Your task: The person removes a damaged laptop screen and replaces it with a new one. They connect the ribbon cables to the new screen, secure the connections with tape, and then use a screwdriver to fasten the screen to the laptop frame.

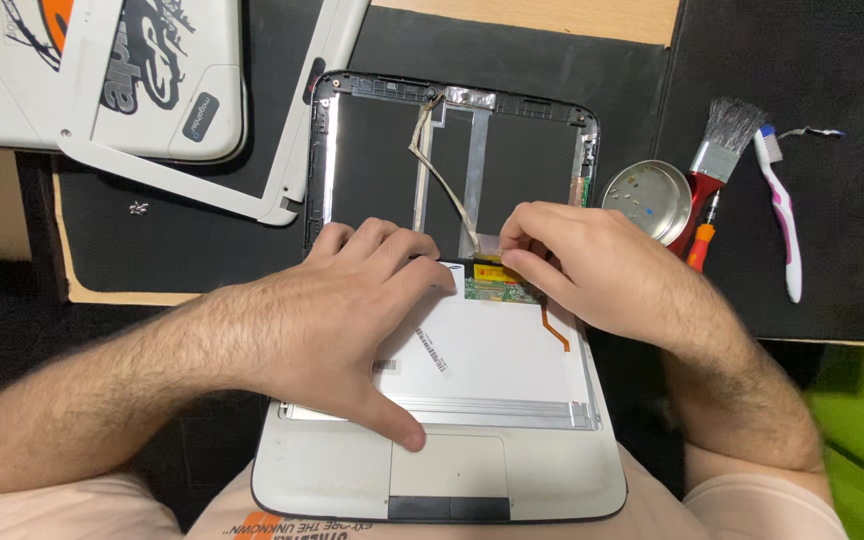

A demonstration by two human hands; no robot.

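White and flat, the screen panel (492,350) lay face down on the small laptop (352,470) in my lap, and everything else sat around it. My left hand (337,310) lay spread flat on the panel's left side, fingers open, holding it still. My right hand (592,265) was at the panel's top edge, its fingers pinched shut on the yellow tape (497,262) over the green circuit strip (497,290). I think it was best to peel slowly and keep the thin ribbon cable (447,185) above the panel loose, not tugged. Two little striped stickers (432,352) sat on the panel near my left thumb. Right of the panel were a round tin (647,200), a brush (722,150) and a toothbrush (782,220) on the bench (802,80).
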